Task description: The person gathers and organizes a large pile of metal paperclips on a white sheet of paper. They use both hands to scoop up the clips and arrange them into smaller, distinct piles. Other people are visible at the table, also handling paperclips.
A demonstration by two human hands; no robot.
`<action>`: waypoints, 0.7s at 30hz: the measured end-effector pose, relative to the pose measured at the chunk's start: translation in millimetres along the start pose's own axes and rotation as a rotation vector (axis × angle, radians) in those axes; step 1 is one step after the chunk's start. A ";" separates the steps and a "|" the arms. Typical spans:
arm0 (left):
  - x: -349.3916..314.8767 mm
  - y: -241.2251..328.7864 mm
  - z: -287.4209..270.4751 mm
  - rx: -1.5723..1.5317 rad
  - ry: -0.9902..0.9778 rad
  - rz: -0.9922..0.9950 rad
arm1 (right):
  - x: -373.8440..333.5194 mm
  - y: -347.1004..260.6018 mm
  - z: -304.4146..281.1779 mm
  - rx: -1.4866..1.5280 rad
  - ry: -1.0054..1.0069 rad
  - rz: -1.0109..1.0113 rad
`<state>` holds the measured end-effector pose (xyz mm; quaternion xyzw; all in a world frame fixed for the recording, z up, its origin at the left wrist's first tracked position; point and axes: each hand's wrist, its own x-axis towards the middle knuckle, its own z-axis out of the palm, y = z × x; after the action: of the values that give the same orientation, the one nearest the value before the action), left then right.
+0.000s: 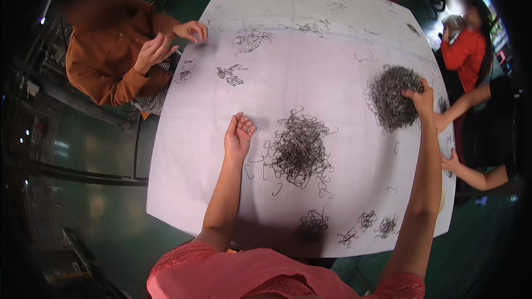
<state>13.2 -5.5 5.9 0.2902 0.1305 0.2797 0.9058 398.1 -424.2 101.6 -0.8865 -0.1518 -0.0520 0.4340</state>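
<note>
My left hand (239, 135) hovers palm up over the white tabletop (194, 149), its fingers curled in. Anything inside that curl is hidden or too small to see. To its right lies a loose heap of dark bent-wire hooks (302, 152), with strays around its rim. My right arm stretches to a denser, rounder heap of wire hooks (393, 99) at the right. There my right hand (424, 101) touches the heap's right side, thumb and fingertips apart, with no single hook plainly gripped.
Small hook clusters (314, 221) lie along the near edge; scattered hooks (255, 37) lie farther off. At the left, a person in a brown top (105, 61) holds both hands over the table edge. Another person's hands (454, 163) rest at the right edge. More people stand beyond.
</note>
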 end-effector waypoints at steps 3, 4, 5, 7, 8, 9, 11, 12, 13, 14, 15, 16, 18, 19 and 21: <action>-3.7 -4.2 4.6 0.131 0.032 0.003 | -29.9 -75.8 3.6 0.140 0.060 -0.040; 2.3 -19.7 33.8 0.132 0.019 -0.026 | -17.7 -49.3 -3.5 -0.165 0.245 -0.120; -0.4 -24.1 52.1 0.160 0.034 -0.032 | -31.8 -73.0 0.0 -0.152 0.222 -0.117; 2.0 -47.5 99.4 0.227 -0.096 -0.071 | -37.9 -86.7 -6.6 -0.114 0.119 -0.186; 3.7 -59.9 126.4 0.315 -0.120 -0.124 | -38.8 -87.4 -8.9 -0.062 0.067 -0.170; 3.1 -73.4 145.8 0.408 -0.139 -0.173 | -41.2 -90.3 -7.5 -0.098 0.098 -0.146; 9.2 -108.9 171.6 0.794 -0.349 -0.111 | -46.7 -97.1 -11.3 -0.177 0.184 -0.101; 8.8 -120.7 178.8 0.987 -0.455 -0.065 | -48.0 -94.4 -10.2 -0.162 0.130 -0.118; 2.5 -127.5 181.0 1.184 -0.556 0.078 | -49.5 -90.6 -8.1 -0.146 0.074 -0.136; -4.9 -132.3 181.9 1.375 -0.654 0.230 | -50.5 -87.9 -6.9 -0.128 0.016 -0.157; -12.6 -136.5 178.3 1.561 -0.746 0.379 | -53.3 -85.7 -5.5 -0.150 0.066 -0.145; -15.1 -144.5 167.4 1.546 -0.845 0.396 | -55.0 -84.4 -5.2 -0.172 0.115 -0.136; -31.1 -151.5 148.8 1.768 -0.898 0.535 | -63.9 -88.6 0.3 -0.161 0.231 -0.141; -40.1 -152.7 140.7 1.879 -0.922 0.611 | -62.4 -82.3 -1.0 -0.050 0.100 -0.135; -51.5 -146.8 122.2 1.964 -0.933 0.602 | -52.8 -64.3 -8.3 0.174 -0.158 -0.121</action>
<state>83.5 -189.9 19.3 0.9728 -0.1325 0.1272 0.1410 328.2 -405.4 143.4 -0.8360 -0.2425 0.0051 0.4921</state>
